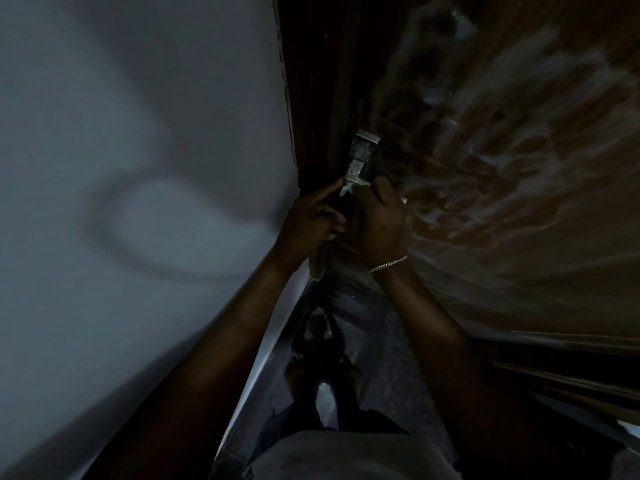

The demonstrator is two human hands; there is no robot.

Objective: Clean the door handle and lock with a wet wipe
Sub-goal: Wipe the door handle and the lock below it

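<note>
Dim. Lock at centre frame, long axis near-vertical, just above both grips. Left grip, index out, pinches wipe against lock's lower end; right grip curled round lock's base.

Smeared brown door bears a metal lock near its left edge

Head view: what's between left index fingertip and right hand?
In the head view a small white scrap, probably the wet wipe, lies at the lock, between left hand and right hand. Too dark to tell which grips it.
</note>
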